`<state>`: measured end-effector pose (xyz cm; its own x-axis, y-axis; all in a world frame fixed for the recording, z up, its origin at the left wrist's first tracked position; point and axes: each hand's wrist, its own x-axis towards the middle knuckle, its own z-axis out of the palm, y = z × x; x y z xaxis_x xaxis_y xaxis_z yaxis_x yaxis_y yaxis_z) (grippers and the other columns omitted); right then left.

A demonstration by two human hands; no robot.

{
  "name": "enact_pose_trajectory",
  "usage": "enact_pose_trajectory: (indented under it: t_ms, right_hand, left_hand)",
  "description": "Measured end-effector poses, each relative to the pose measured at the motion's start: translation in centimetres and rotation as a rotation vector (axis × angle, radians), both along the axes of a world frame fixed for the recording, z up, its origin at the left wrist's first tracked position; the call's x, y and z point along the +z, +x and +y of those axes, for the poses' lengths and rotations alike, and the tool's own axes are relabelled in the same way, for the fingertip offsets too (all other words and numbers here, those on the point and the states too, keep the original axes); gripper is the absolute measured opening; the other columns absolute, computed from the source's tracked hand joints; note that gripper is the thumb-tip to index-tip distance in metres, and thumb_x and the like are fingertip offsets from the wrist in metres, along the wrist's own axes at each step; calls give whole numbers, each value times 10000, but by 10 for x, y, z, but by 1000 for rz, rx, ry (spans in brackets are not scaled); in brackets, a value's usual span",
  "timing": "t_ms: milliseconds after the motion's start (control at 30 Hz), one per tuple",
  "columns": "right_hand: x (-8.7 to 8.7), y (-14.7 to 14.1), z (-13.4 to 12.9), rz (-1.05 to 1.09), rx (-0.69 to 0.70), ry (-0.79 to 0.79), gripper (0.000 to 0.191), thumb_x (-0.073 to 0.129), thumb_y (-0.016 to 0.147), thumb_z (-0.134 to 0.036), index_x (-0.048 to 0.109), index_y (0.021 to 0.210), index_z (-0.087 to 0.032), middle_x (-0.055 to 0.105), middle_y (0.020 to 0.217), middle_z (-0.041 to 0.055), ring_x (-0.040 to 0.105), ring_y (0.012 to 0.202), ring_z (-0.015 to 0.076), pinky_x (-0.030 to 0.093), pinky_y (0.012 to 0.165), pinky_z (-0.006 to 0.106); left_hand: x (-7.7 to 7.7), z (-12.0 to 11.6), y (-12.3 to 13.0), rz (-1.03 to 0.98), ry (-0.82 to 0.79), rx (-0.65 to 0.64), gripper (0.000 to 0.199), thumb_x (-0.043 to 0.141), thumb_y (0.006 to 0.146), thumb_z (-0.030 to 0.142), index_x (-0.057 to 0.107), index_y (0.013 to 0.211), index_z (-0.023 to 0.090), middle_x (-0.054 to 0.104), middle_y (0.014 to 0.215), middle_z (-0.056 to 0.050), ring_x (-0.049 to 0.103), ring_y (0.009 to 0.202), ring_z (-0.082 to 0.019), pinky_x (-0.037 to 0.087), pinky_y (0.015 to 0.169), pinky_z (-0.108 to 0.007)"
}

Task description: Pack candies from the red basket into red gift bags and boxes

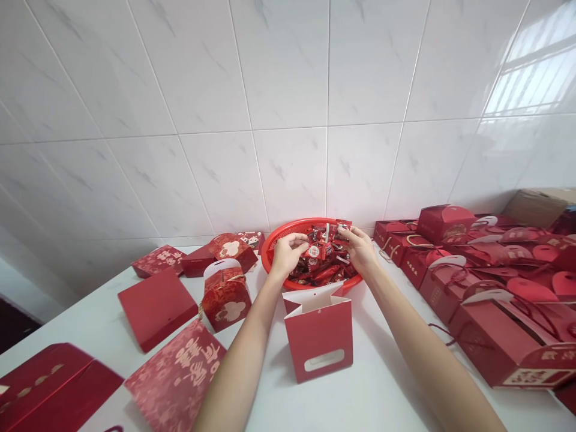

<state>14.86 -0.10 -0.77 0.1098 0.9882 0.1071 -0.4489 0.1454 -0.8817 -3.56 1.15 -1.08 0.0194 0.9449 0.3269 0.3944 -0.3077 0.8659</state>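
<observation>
A round red plastic basket (292, 228) filled with red-wrapped candies (321, 273) stands against the tiled wall. Over its left part is my left hand (290, 255), its fingers closed on a red-wrapped candy (314, 251). My right hand (357, 247) is at the basket's right side, thumb and fingers pinching another red candy packet (344, 225). Between my forearms, in front of the basket, a red paper bag (319, 336) stands upright with its top open and an oval window low on its front.
Many red gift boxes (495, 336) with handles fill the right side. At left lie a patterned red bag (180, 372), a plain red box (157, 306) and a small gold-corded box (226, 300). A cardboard box (535, 207) sits back right.
</observation>
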Motion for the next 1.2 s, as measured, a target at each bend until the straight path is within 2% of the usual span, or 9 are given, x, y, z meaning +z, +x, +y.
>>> enact_pose_trajectory:
  t_ms: [200, 367, 533, 633, 767, 833, 900, 1033, 1200]
  right_hand:
    - [7, -2, -8, -4, 226, 72, 360, 923, 513, -359, 700, 743, -196, 714, 822, 1, 666, 764, 161, 563, 690, 276]
    - [4, -4, -8, -27, 368, 64, 313, 921, 563, -298, 696, 747, -182, 713, 813, 5, 671, 785, 154, 574, 716, 279]
    - [5, -5, -8, -28, 302, 79, 320, 926, 545, -321, 693, 720, -187, 705, 803, -5, 668, 759, 148, 564, 681, 264]
    - [4, -4, -7, -8, 185, 57, 365, 934, 515, -356, 696, 735, -188, 713, 798, 10, 666, 711, 155, 547, 628, 270]
    - [-1, -1, -1, 51, 56, 40, 382, 929, 509, -377, 634, 675, -201, 695, 728, -1, 651, 648, 151, 527, 584, 271]
    - [-3, 1, 3, 72, 18, 52, 387, 929, 501, -373, 612, 647, -204, 684, 712, -10, 656, 665, 150, 542, 617, 272]
    - [-4, 3, 6, 87, -7, 59, 384, 934, 485, -366, 628, 652, -206, 682, 711, -10, 658, 673, 150, 556, 641, 272]
    - [-5, 5, 9, 103, -31, 66, 372, 937, 476, -342, 659, 688, -215, 699, 757, -5, 660, 680, 151, 568, 644, 268]
    - [-4, 4, 9, 107, -29, 61, 373, 936, 476, -338, 654, 684, -211, 700, 739, 0, 661, 660, 157, 567, 620, 268]
  left_hand:
    - [-2, 2, -2, -272, 68, -17, 111, 694, 734, 127, 709, 840, 152, 758, 894, -56, 703, 876, -182, 548, 875, -317]
    - [-1, 0, 0, -308, 72, -44, 116, 695, 744, 145, 707, 859, 151, 761, 904, -57, 703, 874, -179, 549, 880, -323]
    - [1, -2, 0, -329, 64, -44, 139, 695, 724, 138, 696, 864, 144, 754, 909, -61, 699, 876, -175, 546, 862, -306]
    - [1, -4, 1, -275, 50, -15, 91, 657, 747, 180, 684, 830, 152, 741, 856, -44, 685, 750, -153, 540, 746, -265]
    - [2, -11, 5, 170, -131, -227, 70, 681, 709, 248, 682, 706, 178, 708, 703, -19, 644, 605, -161, 475, 584, -243]
    - [2, -15, 8, 437, -216, -354, 93, 742, 634, 254, 703, 691, 193, 709, 687, -21, 651, 633, -185, 441, 554, -240]
    - [1, -17, 9, 567, -230, -372, 180, 782, 553, 215, 730, 726, 207, 721, 722, -26, 661, 687, -208, 418, 541, -236]
    - [1, -18, 9, 543, -203, -292, 339, 731, 451, 31, 759, 735, 214, 692, 657, -15, 663, 682, -222, 401, 530, -234]
    - [1, -15, 9, 359, -183, -225, 278, 644, 612, 20, 771, 812, 167, 725, 674, -31, 682, 669, -201, 493, 607, -248]
